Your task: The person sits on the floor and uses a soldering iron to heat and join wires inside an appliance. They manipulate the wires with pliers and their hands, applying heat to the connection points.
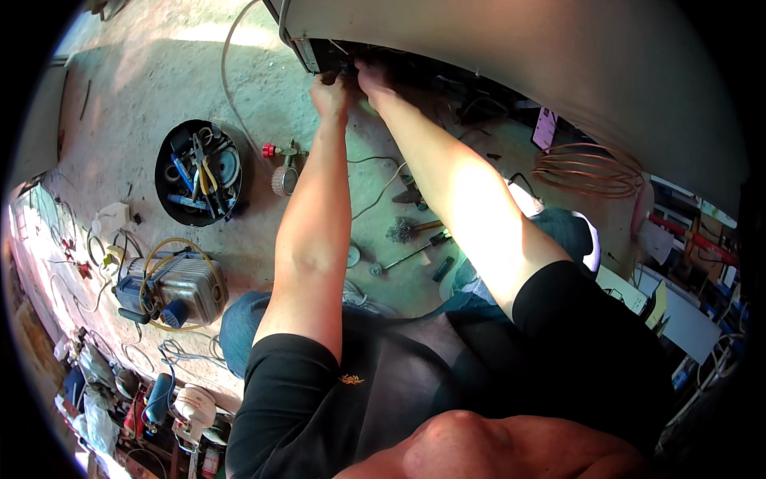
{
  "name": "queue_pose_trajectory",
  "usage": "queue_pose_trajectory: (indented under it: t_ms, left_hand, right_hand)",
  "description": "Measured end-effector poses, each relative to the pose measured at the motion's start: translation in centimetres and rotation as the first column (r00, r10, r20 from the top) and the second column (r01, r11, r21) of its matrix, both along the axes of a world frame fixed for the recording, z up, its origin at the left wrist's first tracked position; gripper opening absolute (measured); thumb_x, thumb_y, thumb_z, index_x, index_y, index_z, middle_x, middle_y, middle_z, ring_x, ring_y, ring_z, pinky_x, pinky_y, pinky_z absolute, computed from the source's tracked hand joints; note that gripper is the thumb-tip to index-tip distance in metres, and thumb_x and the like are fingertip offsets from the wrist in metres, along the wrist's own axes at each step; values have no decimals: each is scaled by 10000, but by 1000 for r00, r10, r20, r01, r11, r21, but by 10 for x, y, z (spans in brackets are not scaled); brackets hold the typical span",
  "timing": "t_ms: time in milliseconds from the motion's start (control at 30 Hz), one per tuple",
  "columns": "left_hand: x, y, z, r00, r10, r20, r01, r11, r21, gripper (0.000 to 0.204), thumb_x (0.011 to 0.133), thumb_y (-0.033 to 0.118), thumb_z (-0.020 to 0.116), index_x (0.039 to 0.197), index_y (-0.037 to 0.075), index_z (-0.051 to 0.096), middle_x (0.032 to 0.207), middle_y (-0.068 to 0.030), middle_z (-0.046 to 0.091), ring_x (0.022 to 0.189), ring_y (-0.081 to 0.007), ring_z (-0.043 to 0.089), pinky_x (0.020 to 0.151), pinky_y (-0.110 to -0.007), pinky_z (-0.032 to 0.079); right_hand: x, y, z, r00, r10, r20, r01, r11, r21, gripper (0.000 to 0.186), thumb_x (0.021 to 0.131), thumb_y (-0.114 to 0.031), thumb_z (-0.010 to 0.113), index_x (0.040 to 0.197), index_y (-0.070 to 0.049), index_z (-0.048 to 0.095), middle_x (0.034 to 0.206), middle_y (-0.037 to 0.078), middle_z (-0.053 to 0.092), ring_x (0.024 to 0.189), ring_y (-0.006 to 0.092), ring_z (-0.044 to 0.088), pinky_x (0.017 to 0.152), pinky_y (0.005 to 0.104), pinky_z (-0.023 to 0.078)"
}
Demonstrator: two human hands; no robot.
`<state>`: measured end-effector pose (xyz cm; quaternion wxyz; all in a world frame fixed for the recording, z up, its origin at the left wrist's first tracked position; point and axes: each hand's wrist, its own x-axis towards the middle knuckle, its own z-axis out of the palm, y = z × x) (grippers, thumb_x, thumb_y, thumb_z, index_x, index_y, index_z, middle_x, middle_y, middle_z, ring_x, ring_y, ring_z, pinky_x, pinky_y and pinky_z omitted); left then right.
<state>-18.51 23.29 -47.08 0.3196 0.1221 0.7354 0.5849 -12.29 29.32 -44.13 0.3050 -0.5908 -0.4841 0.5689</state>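
Note:
Both my arms stretch forward to the dark opening (415,73) low in a large grey metal cabinet. My left hand (329,94) is at the opening's left corner, beside a metal bracket (306,54). Its fingers curl closed around something small and dark that I cannot make out. Just to the right, my right hand (375,80) reaches into the shadow under the panel (511,48). Its fingertips are lost in the dark, so their grip is hidden. Dark tubes or wires run inside the opening near both hands.
A black tub (159,188) of pliers and tools stands left, near a gauge with a red knob (270,150). A pump (183,283) with a yellow hose sits nearer me. Right lies coiled copper tubing (586,169). A wire brush (401,230) lies between my arms.

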Motion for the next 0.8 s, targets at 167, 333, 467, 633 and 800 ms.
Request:
queue_pose_trajectory:
  t_ms: [167, 333, 467, 633, 800]
  left_hand:
    - [1, 4, 11, 904, -68, 423, -5, 986, 168, 244, 875, 91, 735, 1019, -73, 627, 852, -88, 660, 685, -144, 610, 576, -278, 489]
    - [-19, -2, -2, 898, -28, 439, -56, 983, 177, 195, 858, 73, 744, 970, -49, 641, 783, -67, 637, 646, -143, 594, 561, -265, 478]
    - [-14, 1, 3, 885, -9, 465, -67, 987, 146, 164, 839, 80, 748, 911, -43, 666, 732, -56, 639, 596, -125, 573, 530, -262, 453]
    - [-23, 3, 11, 850, -24, 526, -51, 990, 128, 94, 914, 92, 667, 915, 6, 630, 764, -38, 611, 594, -117, 550, 500, -238, 414]
    - [-32, 10, 2, 934, 54, 354, -68, 997, 26, 112, 856, 108, 665, 833, 0, 648, 715, -44, 626, 586, -147, 576, 511, -292, 454]
  right_hand:
    - [20, -4, -32, 973, 231, 10, -231, 972, 38, 566, 860, -101, 611, 1402, -36, 463, 1144, 187, 678, 1109, 281, 641, 964, 383, 489]
    - [8, -10, -24, 931, 251, 264, -335, 876, 347, 527, 835, -98, 670, 1339, -21, 536, 1090, 202, 687, 972, 295, 679, 862, 380, 529]
    - [15, -5, -30, 920, 232, 315, -344, 864, 369, 475, 834, -157, 702, 1269, -4, 586, 1090, 221, 686, 1004, 315, 676, 880, 383, 526]
    - [15, -8, -30, 886, 203, 416, -361, 866, 346, 475, 843, -284, 722, 1206, 8, 626, 1071, 233, 689, 1008, 351, 670, 864, 414, 523]
    - [13, -8, -10, 846, 345, 406, -458, 861, 223, 592, 867, -466, 684, 1187, 29, 638, 1105, 263, 671, 1043, 389, 652, 886, 441, 514]
